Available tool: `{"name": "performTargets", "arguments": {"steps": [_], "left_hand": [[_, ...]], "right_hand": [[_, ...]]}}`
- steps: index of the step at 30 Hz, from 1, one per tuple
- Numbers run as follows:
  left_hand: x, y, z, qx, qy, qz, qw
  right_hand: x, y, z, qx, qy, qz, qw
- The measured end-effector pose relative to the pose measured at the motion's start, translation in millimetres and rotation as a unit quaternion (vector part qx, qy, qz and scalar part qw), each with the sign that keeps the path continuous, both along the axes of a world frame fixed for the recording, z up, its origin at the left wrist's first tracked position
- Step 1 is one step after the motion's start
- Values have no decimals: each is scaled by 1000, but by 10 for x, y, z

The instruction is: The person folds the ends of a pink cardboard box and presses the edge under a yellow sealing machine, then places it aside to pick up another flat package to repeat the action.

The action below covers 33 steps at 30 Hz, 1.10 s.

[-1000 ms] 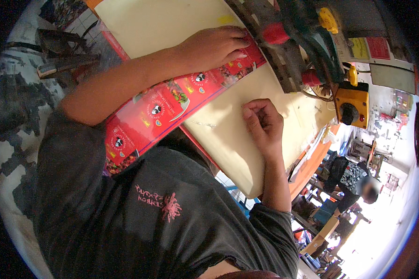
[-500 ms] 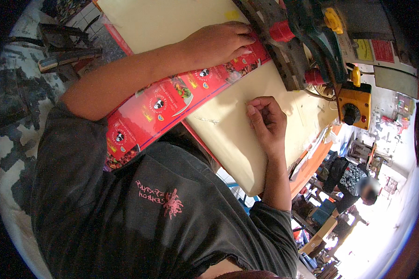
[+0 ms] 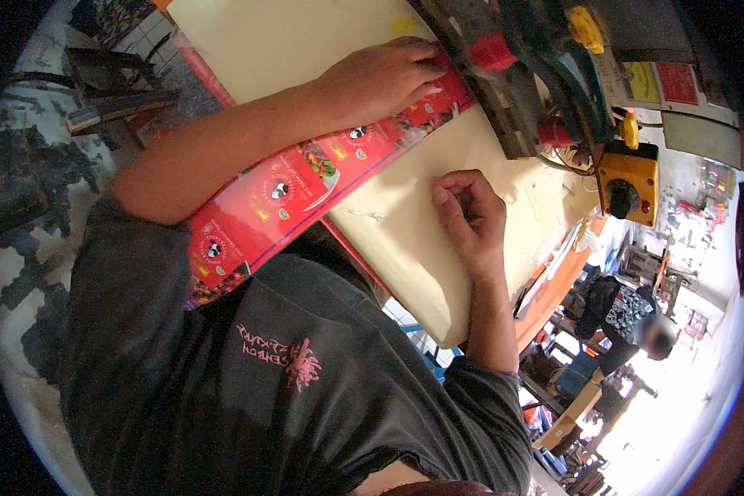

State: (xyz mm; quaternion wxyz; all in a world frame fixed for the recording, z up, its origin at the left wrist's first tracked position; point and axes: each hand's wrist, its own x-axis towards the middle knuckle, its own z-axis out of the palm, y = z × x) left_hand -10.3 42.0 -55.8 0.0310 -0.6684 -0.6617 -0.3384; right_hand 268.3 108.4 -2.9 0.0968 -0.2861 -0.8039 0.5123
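My left hand (image 3: 388, 78) lies palm down on a long red printed plastic film strip (image 3: 293, 207), its fingers stretched toward the dark metal edge of a bench machine (image 3: 496, 107). The strip slants across the cream-coloured tabletop (image 3: 405, 240) and runs under my left forearm to my body. To its right, my right hand (image 3: 474, 215) rests on the tabletop, apart from the film. Its fingers are curled with the thumb close to the index finger, and I see nothing between them. A small clear scrap (image 3: 365, 214) sits between the strip and this hand.
The machine has red and yellow knobs (image 3: 587, 31) and a yellow control box (image 3: 628, 183) with a black dial. An orange surface (image 3: 546, 302) carries papers at the right. Farther off, another person (image 3: 628, 318) is near cluttered benches. Dark stools (image 3: 120, 107) stand left.
The view has shifted slightly. The red film and my left forearm sit a little nearer my body. The right hand keeps nearly the same pose.
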Motion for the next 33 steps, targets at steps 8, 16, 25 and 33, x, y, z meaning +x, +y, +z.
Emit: {"name": "performTargets", "arguments": {"steps": [8,16,25,33], "left_hand": [[35,40,19,-7,-5,5,1000],[10,54,-25,4,-8,-1,1000],[25,78,-40,80,6,3,997],[29,59,-10,90,30,9,995]], "right_hand": [[30,14,-45,-42,21,-8,999],[17,18,-9,-16,-6,2,1000],[8,-11,-34,-9,12,-7,1000],[9,-9,-25,-34,14,-8,999]]}}
